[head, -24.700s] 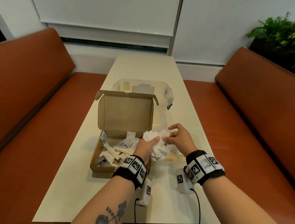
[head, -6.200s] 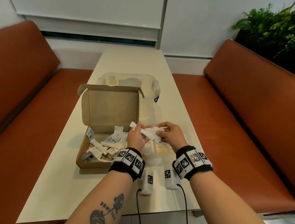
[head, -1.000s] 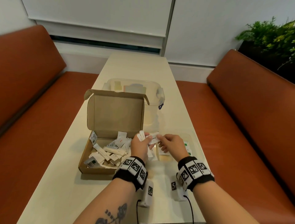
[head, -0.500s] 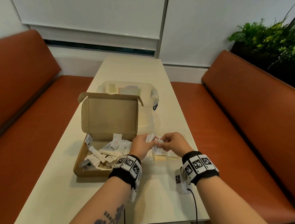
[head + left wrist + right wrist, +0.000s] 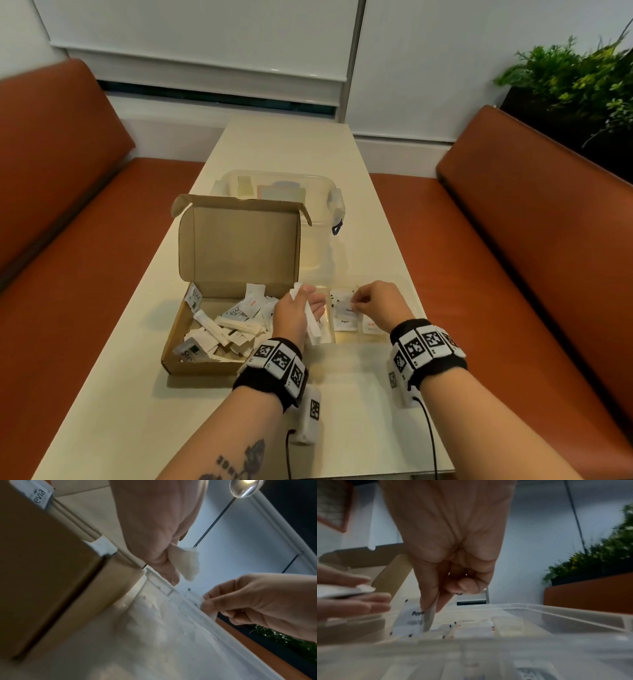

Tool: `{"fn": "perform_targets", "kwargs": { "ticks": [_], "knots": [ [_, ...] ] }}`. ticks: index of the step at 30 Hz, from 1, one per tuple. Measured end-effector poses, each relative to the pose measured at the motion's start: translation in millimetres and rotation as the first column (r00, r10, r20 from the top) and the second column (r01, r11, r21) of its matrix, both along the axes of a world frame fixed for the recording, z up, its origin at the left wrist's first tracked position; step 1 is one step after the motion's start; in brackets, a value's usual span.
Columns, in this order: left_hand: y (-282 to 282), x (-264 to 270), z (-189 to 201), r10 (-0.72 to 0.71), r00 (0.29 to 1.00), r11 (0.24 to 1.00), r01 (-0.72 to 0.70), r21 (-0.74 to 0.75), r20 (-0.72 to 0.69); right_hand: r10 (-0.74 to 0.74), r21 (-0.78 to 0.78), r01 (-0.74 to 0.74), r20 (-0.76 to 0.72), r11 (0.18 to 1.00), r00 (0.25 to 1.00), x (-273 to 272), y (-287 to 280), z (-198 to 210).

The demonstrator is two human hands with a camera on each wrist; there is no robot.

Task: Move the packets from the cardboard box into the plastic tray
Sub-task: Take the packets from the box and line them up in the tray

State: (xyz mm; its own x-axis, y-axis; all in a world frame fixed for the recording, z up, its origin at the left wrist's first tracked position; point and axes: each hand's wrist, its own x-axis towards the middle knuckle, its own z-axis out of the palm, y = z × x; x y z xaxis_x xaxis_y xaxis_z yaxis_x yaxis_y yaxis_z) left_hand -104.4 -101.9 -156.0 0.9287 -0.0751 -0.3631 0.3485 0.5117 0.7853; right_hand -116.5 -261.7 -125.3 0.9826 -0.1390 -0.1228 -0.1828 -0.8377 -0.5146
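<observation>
1. Hovering over the clear plastic tray (image 5: 409, 291), the right hand (image 5: 376, 303) is pinching one flat white packet (image 5: 429, 620) between thumb and fingertip, the packet hanging edge-down just above the packets already lying flat in the tray.
2. The left hand (image 5: 296, 317) is gripping a small bundle of stick packets (image 5: 313, 329), fingers curled round them; the sticks are pointing away from the person, with their far ends poking out past the knuckles.
3. That left hand is sitting right at the seam between the cardboard box (image 5: 191, 363) and the tray, which are standing side by side on the bench (image 5: 130, 404), box to the left, tray to the right.
4. The right hand is the nearer one to the tray's middle compartments, so I'm judging the drop falls to it, straight down.
5. Plenty of loose packets (image 5: 229, 329) are lying jumbled in the box, so the job looks far from finished.
6. The bundle then needs only a short shift rightward over the tray wall.
</observation>
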Motion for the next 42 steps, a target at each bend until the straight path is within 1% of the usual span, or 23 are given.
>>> {"fn": "perform_targets", "kwargs": {
  "ticks": [3,5,10,15,18,21,25,27,29,31,33,34,35,38,42],
  "knots": [
    [1.9,-0.4,-3.1,-0.007,1.000,1.000,0.007,-0.029,0.001,0.058,-0.146,-0.070,-0.088,0.987,0.994,3.8,2.6,-3.4],
    [2.6,0.0,-6.0,-0.003,1.000,0.999,0.003,-0.045,-0.007,0.085,-0.193,-0.105,-0.112,0.976,0.990,5.8,5.9,-7.9],
    [3.9,0.0,-8.3,-0.013,1.000,0.999,0.013,-0.036,-0.006,0.104,-0.240,-0.122,-0.084,0.963,0.991,8.1,9.8,-21.9],
    [5.7,0.3,-8.3,-0.024,1.000,0.999,0.023,-0.038,-0.004,0.134,-0.288,-0.122,0.022,0.950,0.991,6.7,14.9,-32.5],
    [6.0,1.1,-8.4,-0.031,1.000,0.999,0.030,-0.029,-0.005,0.151,-0.311,-0.144,-0.001,0.939,0.988,5.2,16.1,-33.9],
    [5.9,1.9,-8.6,-0.043,0.999,0.999,0.043,-0.014,-0.003,0.138,-0.309,-0.134,-0.009,0.942,0.990,4.2,15.1,-34.5],
    [6.0,2.8,-10.2,-0.052,0.999,0.999,0.051,-0.005,-0.005,0.118,-0.264,-0.118,-0.019,0.957,0.993,1.3,17.4,-33.6],
    [5.9,3.4,-10.5,-0.051,0.999,0.999,0.051,-0.004,-0.009,0.089,-0.194,-0.081,0.033,0.978,0.996,-0.3,21.0,-29.8],
    [5.1,3.8,-10.6,-0.056,0.998,0.998,0.056,0.009,-0.013,0.037,-0.074,-0.027,0.139,0.997,0.990,-3.4,28.4,-23.4],
    [4.5,3.9,-10.1,-0.063,0.998,0.997,0.063,0.046,-0.020,-0.016,0.096,-0.003,0.204,0.995,0.979,-7.5,39.2,-15.0],
    [4.3,4.8,-9.3,-0.066,0.997,0.990,0.069,0.120,-0.026,-0.042,0.298,-0.017,0.189,0.954,0.981,-11.3,51.7,-7.9],
    [3.8,5.2,-8.6,-0.067,0.997,0.985,0.071,0.157,-0.026,-0.039,0.364,-0.024,0.164,0.931,0.986,-12.5,57.0,-5.5],
    [3.1,5.9,-8.3,-0.068,0.997,0.979,0.072,0.190,-0.026,-0.029,0.391,-0.027,0.138,0.920,0.990,-13.5,61.3,-3.4],
    [1.5,8.1,-9.6,-0.068,0.997,0.961,0.077,0.267,-0.042,-0.027,0.378,-0.008,0.087,0.926,0.996,-13.7,66.8,-0.5],
    [0.5,6.9,-7.5,-0.078,0.995,0.978,0.089,0.191,-0.062,-0.059,0.302,0.023,0.111,0.953,0.992,-13.3,65.0,-3.2]
  ]
}}
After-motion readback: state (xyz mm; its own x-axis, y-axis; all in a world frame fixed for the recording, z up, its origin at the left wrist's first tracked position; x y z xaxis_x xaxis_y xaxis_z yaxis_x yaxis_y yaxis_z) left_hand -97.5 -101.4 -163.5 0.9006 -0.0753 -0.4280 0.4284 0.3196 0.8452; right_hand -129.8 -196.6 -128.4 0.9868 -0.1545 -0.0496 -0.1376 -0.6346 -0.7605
